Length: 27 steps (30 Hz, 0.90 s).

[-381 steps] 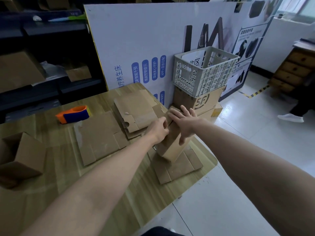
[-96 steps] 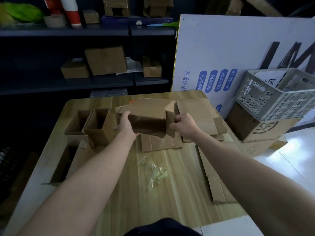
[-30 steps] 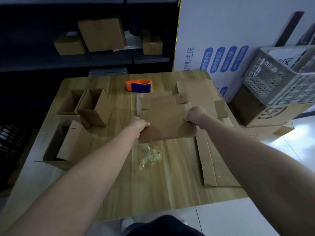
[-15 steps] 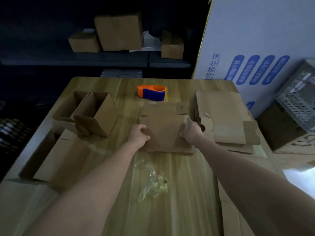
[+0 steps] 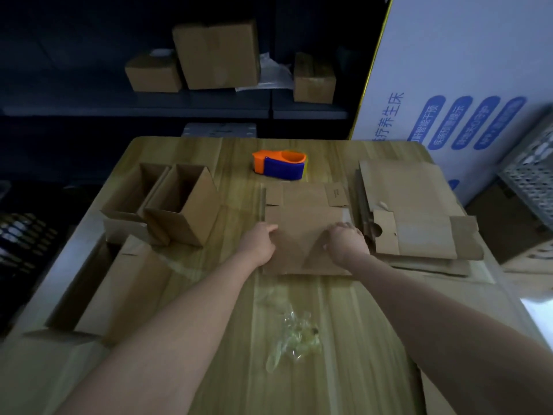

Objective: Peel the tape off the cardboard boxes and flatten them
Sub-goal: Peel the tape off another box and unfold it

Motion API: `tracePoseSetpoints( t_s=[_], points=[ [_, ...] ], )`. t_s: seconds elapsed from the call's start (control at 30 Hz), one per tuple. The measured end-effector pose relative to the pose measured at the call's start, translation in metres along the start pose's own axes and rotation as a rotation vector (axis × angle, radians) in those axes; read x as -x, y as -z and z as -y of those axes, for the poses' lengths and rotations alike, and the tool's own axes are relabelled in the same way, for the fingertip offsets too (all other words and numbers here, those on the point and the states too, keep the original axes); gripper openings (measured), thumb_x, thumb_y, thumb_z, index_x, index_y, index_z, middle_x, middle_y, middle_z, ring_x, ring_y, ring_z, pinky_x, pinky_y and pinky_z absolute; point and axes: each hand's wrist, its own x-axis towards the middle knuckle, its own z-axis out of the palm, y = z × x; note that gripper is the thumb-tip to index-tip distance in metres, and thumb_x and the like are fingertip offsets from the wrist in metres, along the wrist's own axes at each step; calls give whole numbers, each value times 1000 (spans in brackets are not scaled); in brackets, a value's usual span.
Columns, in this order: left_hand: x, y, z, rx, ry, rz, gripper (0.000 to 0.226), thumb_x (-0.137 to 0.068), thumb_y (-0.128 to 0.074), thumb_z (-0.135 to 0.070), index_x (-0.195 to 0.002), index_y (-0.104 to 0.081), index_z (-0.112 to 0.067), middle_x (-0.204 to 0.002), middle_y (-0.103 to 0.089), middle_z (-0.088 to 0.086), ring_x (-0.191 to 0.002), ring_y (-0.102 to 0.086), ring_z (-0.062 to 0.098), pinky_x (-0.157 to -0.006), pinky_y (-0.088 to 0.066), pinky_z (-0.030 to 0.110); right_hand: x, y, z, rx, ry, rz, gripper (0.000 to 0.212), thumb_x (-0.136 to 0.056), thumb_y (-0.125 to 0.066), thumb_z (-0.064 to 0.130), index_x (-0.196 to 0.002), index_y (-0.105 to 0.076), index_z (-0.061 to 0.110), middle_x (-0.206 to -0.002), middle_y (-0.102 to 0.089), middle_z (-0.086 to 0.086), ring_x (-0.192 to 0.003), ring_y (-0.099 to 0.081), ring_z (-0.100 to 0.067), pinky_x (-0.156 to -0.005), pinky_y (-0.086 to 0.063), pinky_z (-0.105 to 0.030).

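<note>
Where left hand point(image 5: 258, 244) grips its edge, flattened box point(image 5: 299, 232) lies under curled right hand point(image 5: 345, 244).

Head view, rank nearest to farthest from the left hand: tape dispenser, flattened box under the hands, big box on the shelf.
1. Flattened brown cardboard box: touching, the left hand is on its left edge.
2. Orange and blue tape dispenser: farther back on the wooden table.
3. Large brown cardboard box: on the dark shelf behind the table.
</note>
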Motion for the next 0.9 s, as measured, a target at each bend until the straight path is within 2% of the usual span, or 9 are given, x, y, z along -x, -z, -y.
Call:
tracePoseSetpoints(
  t_s=[0.07, 0.13, 0.3, 0.47, 0.53, 0.6, 0.7, 0.8, 0.9],
  points=[
    [17, 20, -4, 94, -2, -190, 42, -94, -48, 0, -132, -54, -16, -142, -46, 4, -125, -49, 22, -98, -40, 26, 11, 15, 26, -31, 74, -88, 44, -96, -49, 15, -139, -43, 12, -146, -41, -10, -137, -32, -28, -112, -29, -38],
    [38, 45, -4, 133, -11, -303, 35, -95, -46, -2, -125, -58, -15, -132, -53, 4, -116, -55, 20, -92, -44, 25, 22, 36, 63, -95, 163, -127, 48, -97, -49, 16, -143, -39, 12, -148, -39, -10, -137, -32, -28, -111, -30, -38],
    [85, 113, 14, 133, -121, -490, 31, -90, -50, 1, -117, -63, -9, -119, -59, 7, -109, -58, 21, -96, -46, 28, 39, 64, 172, -157, 488, -159, 46, -95, -54, 22, -139, -45, 11, -141, -47, -10, -135, -35, -27, -109, -30, -35],
    [134, 176, 55, 98, -102, -629, 21, -93, -51, -4, -104, -66, -14, -105, -59, -2, -90, -53, 8, -76, -40, 16, 63, 59, 249, -181, 709, -112, 38, -88, -60, 16, -125, -57, 10, -122, -60, -11, -117, -50, -31, -98, -42, -38],
    [149, 193, 75, 112, -50, -639, 19, -93, -51, -5, -101, -66, -14, -102, -60, -4, -88, -53, 6, -69, -36, 8, 73, 51, 268, -114, 788, -2, 44, -82, -59, 11, -126, -57, 13, -125, -58, -10, -120, -47, -33, -99, -41, -42],
    [162, 204, 92, 135, 1, -614, 19, -93, -52, -6, -102, -65, -15, -102, -60, -5, -90, -54, 5, -70, -37, 7, 85, 42, 282, -5, 809, 118, 59, -80, -54, 4, -135, -51, 26, -141, -47, -2, -134, -30, -30, -107, -35, -43],
    [179, 211, 111, 170, 58, -575, 18, -93, -53, -9, -103, -65, -19, -103, -62, -5, -94, -57, 7, -77, -42, 17, 104, 31, 297, 232, 806, 246, 75, -83, -51, -3, -142, -39, 41, -157, -20, 7, -146, -2, -27, -118, -18, -44],
    [192, 211, 125, 174, 88, -532, 16, -93, -55, -11, -101, -65, -20, -104, -63, -4, -93, -56, 7, -75, -40, 16, 112, 14, 308, 341, 858, 236, 58, -88, -59, 10, -136, -47, 39, -158, -16, 5, -146, 4, -30, -119, -9, -46],
    [205, 212, 131, 188, 93, -520, 17, -93, -55, -11, -102, -65, -20, -104, -62, -4, -94, -56, 7, -73, -39, 13, 116, 3, 311, 187, 855, 179, 34, -84, -68, 23, -116, -61, 33, -154, -26, -2, -147, -2, -32, -118, -14, -50]
  ],
)
